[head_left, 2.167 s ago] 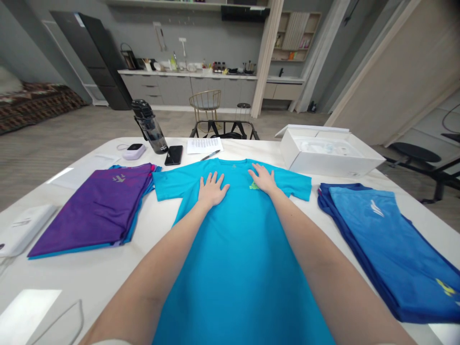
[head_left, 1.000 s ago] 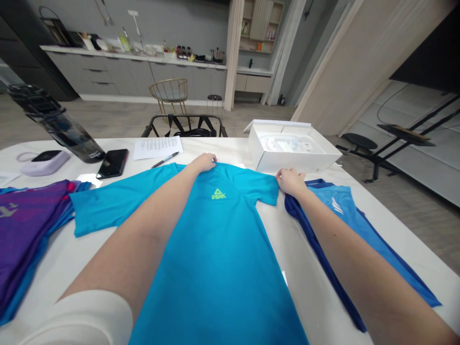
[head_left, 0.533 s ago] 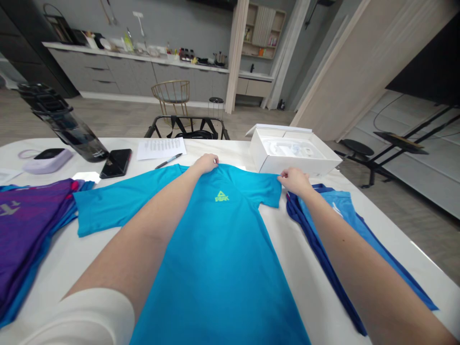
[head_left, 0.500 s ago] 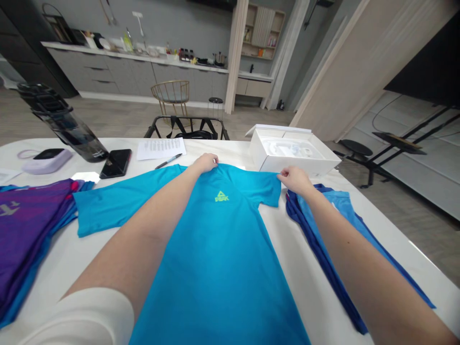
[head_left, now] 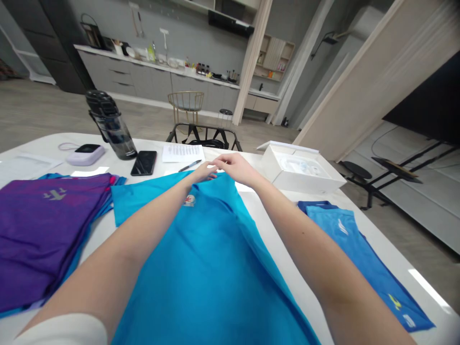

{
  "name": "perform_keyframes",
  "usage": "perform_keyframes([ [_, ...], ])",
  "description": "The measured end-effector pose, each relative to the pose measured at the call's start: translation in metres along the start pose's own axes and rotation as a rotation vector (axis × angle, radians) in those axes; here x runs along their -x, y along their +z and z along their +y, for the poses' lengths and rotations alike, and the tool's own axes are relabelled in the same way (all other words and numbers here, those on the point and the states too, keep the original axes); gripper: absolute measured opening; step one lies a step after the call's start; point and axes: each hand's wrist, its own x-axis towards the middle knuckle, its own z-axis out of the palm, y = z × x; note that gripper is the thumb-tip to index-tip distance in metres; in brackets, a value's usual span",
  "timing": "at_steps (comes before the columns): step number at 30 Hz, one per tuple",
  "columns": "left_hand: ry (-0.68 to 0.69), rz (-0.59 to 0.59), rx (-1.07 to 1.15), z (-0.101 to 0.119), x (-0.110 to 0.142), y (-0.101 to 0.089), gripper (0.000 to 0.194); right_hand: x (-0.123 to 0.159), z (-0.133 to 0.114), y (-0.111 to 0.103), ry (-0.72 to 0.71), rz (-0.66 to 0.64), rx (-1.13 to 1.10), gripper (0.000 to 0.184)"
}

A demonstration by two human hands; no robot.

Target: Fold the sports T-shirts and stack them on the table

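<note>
White table [head_left: 278, 225], teal shirt [head_left: 201, 249] partly folded, left hand [head_left: 203, 173] loosely curled on it, right hand [head_left: 233, 165] pinching near its collar.

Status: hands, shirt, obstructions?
Left hand at collar, grip unclear; right hand beside it, fingers pinched. Turquoise shirt partly folded on table. Folded clothes close by left sleeve.

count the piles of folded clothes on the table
2: the purple-topped pile, left of the turquoise shirt, and the blue-topped pile, right of it. The arms cover some of the table, so more could be hidden.
</note>
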Motion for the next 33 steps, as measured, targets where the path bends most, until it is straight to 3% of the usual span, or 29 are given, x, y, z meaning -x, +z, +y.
perform_keyframes([
  [3,-0.166,-0.190,0.143,-0.018,0.032,-0.024,0.060,-0.017,0.053,0.030,0.185,0.084,0.270,0.035],
  [5,-0.236,-0.253,0.143,-0.023,0.049,-0.033,0.066,-0.015,0.090,0.037,0.328,0.023,0.415,0.050],
  [8,-0.205,-0.191,-0.142,-0.019,0.070,-0.028,0.062,-0.009,0.127,0.041,0.401,-0.065,0.551,0.057],
  [10,-0.161,-0.151,-0.358,-0.015,0.082,-0.015,0.048,-0.007,0.137,0.044,0.393,-0.052,0.583,0.051],
  [14,-0.075,-0.019,-0.623,-0.010,0.102,0.005,0.023,-0.010,0.140,0.045,0.352,0.030,0.620,0.030],
  [20,0.099,0.148,-0.440,0.008,0.107,-0.004,0.032,-0.021,0.140,0.012,0.420,0.192,0.625,0.025],
  [23,0.035,0.181,-0.550,0.012,0.094,-0.010,0.032,-0.027,0.145,0.006,0.453,0.165,0.658,0.020],
  [27,-0.072,0.227,-0.756,0.001,0.084,-0.007,0.029,-0.023,0.151,0.025,0.536,0.159,0.663,0.028],
  [30,0.092,0.283,-0.876,-0.006,0.095,0.004,0.035,-0.007,0.146,0.043,0.455,0.270,0.615,0.039],
  [33,0.253,0.224,-0.908,-0.009,0.116,0.021,0.050,0.017,0.130,0.056,0.288,0.267,0.577,0.038],
])
